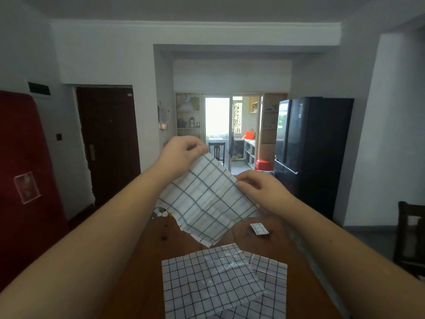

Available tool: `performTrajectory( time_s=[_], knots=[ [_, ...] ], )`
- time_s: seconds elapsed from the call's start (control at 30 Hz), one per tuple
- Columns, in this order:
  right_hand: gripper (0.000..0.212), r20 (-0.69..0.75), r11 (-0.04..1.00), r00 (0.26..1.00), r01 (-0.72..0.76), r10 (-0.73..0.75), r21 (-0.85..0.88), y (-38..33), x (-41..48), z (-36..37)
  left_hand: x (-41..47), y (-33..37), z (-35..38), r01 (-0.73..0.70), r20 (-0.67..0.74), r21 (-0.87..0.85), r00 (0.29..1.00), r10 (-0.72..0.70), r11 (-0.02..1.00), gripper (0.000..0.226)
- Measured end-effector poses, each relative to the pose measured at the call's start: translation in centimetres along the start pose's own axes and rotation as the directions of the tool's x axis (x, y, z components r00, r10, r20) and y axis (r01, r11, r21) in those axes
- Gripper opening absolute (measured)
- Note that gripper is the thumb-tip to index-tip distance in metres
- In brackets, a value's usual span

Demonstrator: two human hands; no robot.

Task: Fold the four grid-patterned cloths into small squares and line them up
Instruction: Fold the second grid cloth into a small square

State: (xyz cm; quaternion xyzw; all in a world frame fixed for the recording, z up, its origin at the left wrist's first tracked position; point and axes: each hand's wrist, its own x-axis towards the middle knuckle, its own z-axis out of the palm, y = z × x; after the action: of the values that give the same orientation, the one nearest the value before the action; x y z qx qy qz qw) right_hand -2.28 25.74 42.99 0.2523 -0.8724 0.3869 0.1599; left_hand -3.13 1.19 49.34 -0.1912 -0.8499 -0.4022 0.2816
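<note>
cloth [208, 199] hangs below both hands' [184, 149] pinching grip.

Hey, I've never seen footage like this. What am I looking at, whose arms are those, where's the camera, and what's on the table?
There is no machine here. These are a person's two bare arms, filmed by one wide-angle camera worn on the head, looking forward and down, which is why the room bends at the edges. The left hand and the right hand each pinch a corner of a grid-patterned cloth, holding it spread in the air above a wooden table. On the table, near the camera, lie overlapping unfolded cloths. Farther back sits one small folded square, apparently already finished.
</note>
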Motion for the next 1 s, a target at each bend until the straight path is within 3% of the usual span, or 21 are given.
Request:
performTrajectory(
  time_s=[0.1,0.3,0.47,0.57,0.67,0.9,1.0],
  knots=[
    [0.01,-0.031,1.0,1.0,0.007,-0.006,0.02,-0.7,-0.1,0.1,0.2,0.0,0.1,-0.008,0.016,-0.027,1.0,0.008,1.0,0.013],
    [0.014,-0.077,0.994,0.997,0.004,0.004,0.106,-1.3,-0.6,-0.1,0.3,-0.2,1.0,0.015,0.008,-0.031,1.0,-0.015,0.999,0.013],
    [0.012,-0.112,0.995,0.994,0.005,0.006,0.095,-1.7,-0.9,0.0,-0.6,-0.2,3.3,0.101,0.004,0.135,0.995,-0.102,0.986,0.045],
    [0.011,-0.147,0.997,0.989,-0.011,0.023,0.079,-1.4,-0.8,0.1,-2.2,0.9,4.4,0.068,0.16,0.092,0.984,-0.082,0.993,0.029],
    [0.009,-0.155,0.999,0.988,-0.003,0.008,0.034,-1.1,-0.7,0.1,-3.6,2.1,5.6,0.038,0.309,0.044,0.95,-0.05,0.998,0.033],
    [0.014,-0.146,0.985,0.982,0.097,-0.117,-0.14,-1.8,-0.7,-0.1,-3.8,2.0,6.3,0.004,0.138,0.002,0.99,-0.004,1.0,0.015],
    [0.012,-0.248,0.977,0.957,0.104,-0.15,-0.188,-1.6,-0.7,-0.7,-4.0,1.8,5.9,0.026,0.076,-0.061,0.997,-0.021,0.998,0.013]
  ],
)
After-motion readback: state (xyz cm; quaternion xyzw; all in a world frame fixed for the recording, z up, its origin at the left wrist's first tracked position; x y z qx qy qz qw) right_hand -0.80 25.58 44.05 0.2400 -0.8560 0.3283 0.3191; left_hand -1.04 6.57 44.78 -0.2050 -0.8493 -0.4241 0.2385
